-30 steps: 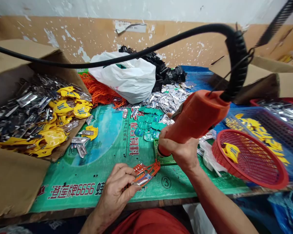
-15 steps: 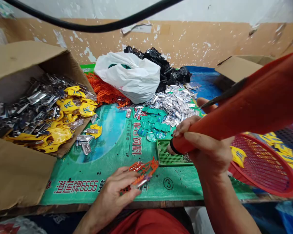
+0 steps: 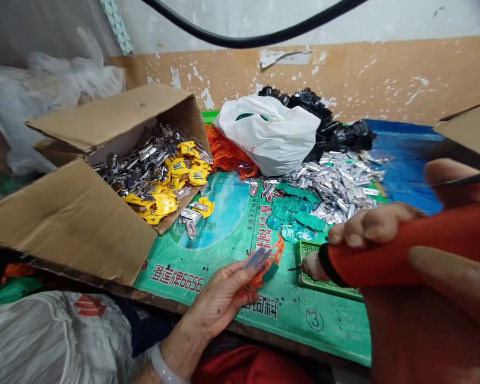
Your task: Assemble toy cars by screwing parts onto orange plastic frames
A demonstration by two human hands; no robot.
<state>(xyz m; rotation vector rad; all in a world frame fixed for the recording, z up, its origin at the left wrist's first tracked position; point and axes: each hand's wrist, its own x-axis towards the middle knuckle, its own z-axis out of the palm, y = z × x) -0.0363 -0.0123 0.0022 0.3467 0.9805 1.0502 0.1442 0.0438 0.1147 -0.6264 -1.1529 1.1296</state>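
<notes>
My left hand (image 3: 224, 298) is closed round an orange lattice part (image 3: 279, 248) with a silvery piece (image 3: 258, 258) under the thumb; something green shows at its right side. On the right, my right hand (image 3: 380, 226) grips a large red tool (image 3: 436, 240) with a black ring and a thin tip pointing left. Dark pointed tweezers (image 3: 476, 178) lie between its upper fingers. The tool's tip is over the left edge of a green perforated tray (image 3: 324, 285). Part of my right hand is blurred.
An open cardboard box (image 3: 80, 213) with silver and yellow parts lies at the left. Behind are a white bag (image 3: 270, 133), orange parts (image 3: 228, 149) and black parts (image 3: 350, 136). Silver pieces (image 3: 340, 184) and green pieces (image 3: 294, 210) lie mid-table. A black cable (image 3: 256, 40) hangs above.
The view has swung left, so the table things sit farther right. My left hand has turned and raised the orange part, with the silvery piece now on top. The red basket is out of view.
</notes>
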